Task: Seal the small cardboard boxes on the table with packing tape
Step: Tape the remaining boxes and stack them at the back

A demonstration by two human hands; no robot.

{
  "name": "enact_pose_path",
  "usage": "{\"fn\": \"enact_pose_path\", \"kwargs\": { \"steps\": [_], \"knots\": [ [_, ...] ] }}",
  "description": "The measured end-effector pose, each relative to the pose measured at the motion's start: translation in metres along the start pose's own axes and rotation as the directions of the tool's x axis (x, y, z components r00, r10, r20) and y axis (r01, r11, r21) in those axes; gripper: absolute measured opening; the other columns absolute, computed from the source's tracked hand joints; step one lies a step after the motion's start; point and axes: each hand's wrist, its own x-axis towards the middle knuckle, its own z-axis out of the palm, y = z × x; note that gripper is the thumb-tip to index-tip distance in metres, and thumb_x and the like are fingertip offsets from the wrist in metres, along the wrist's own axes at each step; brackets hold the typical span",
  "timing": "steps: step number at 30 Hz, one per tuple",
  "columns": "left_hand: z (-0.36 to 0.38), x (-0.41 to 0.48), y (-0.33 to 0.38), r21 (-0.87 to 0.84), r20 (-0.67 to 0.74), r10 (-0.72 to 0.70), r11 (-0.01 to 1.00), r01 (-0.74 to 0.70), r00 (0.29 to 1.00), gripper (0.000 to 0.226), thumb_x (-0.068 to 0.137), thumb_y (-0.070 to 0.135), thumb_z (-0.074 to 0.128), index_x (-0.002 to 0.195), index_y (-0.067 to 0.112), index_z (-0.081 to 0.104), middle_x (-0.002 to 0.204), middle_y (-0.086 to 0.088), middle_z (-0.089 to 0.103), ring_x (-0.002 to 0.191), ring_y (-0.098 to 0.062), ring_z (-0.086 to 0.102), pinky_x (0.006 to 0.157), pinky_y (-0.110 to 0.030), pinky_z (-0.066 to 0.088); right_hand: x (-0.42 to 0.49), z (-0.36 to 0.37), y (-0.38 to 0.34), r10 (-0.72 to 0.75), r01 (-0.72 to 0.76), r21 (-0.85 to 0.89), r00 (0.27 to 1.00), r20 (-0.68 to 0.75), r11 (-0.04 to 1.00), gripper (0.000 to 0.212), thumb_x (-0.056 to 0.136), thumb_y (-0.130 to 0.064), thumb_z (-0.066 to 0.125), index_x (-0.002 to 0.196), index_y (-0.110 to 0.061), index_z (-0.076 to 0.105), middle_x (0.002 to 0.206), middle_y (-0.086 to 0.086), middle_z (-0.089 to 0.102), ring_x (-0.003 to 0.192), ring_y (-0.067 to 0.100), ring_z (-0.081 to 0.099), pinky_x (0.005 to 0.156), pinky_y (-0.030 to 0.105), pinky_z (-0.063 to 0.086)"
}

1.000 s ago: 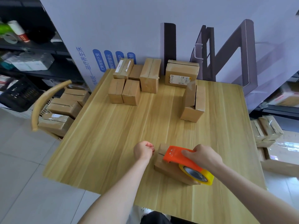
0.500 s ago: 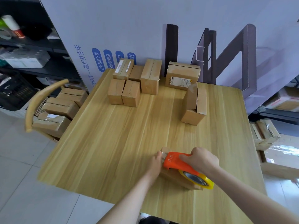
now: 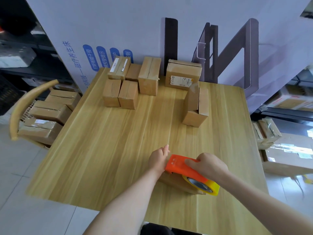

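Head view: you look down on a pale wooden tabletop [image 3: 110,150]. Near its front edge lies a small cardboard box [image 3: 176,183], mostly hidden beneath an orange tape dispenser [image 3: 179,165] with a yellow-edged roll of tape [image 3: 203,185] at its near end. Your right hand [image 3: 208,165] is curled over the dispenser's top, gripping it and holding it on the box. Your left hand [image 3: 158,159] lies against the box's left end with fingers straight, bracing it and holding nothing. The box looks light and stiff-walled and is likely to slide on the smooth wood, so steady it by its sides, not its flaps. A cluster of boxes [image 3: 128,94] stands at the far left. An open-flapped box [image 3: 196,107] stands at the far right.
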Motion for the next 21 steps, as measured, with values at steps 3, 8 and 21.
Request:
{"fn": "enact_pose_path", "kwargs": {
  "steps": [3,8,21],
  "knots": [
    [0.002,0.003,0.002,0.061,-0.023,0.014,0.998,-0.013,1.000,0.053,0.102,0.044,0.027,0.098,0.017,0.072,0.101,-0.005,0.072,0.095,-0.022,0.064,0.072,-0.024,0.040,-0.003,-0.004,0.019,-0.018,0.017,0.039,1.000,0.009,0.999,0.057,0.080,-0.072,0.046,0.072,-0.017,0.061,0.070,-0.005,0.063,0.069,0.015,0.062,0.054,0.025,0.041],
    [0.003,0.002,0.002,0.113,-0.040,-0.026,0.993,0.030,0.999,0.057,0.102,0.047,0.023,0.099,0.020,0.073,0.098,-0.001,0.071,0.091,-0.020,0.063,0.071,-0.024,0.040,-0.009,-0.015,0.067,-0.043,0.043,0.052,0.999,-0.001,0.998,0.051,0.081,-0.070,0.049,0.077,-0.021,0.066,0.073,-0.008,0.065,0.068,0.012,0.064,0.053,0.024,0.046],
    [0.008,0.000,0.006,0.197,-0.111,-0.052,0.978,0.073,0.993,0.056,0.103,0.044,0.021,0.093,0.023,0.072,0.093,0.002,0.067,0.094,-0.022,0.062,0.069,-0.026,0.039,-0.001,0.003,0.177,-0.150,0.151,0.024,0.988,-0.019,0.988,0.040,0.085,-0.060,0.054,0.067,-0.024,0.059,0.057,-0.006,0.057,0.053,0.004,0.054,0.044,0.018,0.031]
  ]
}}
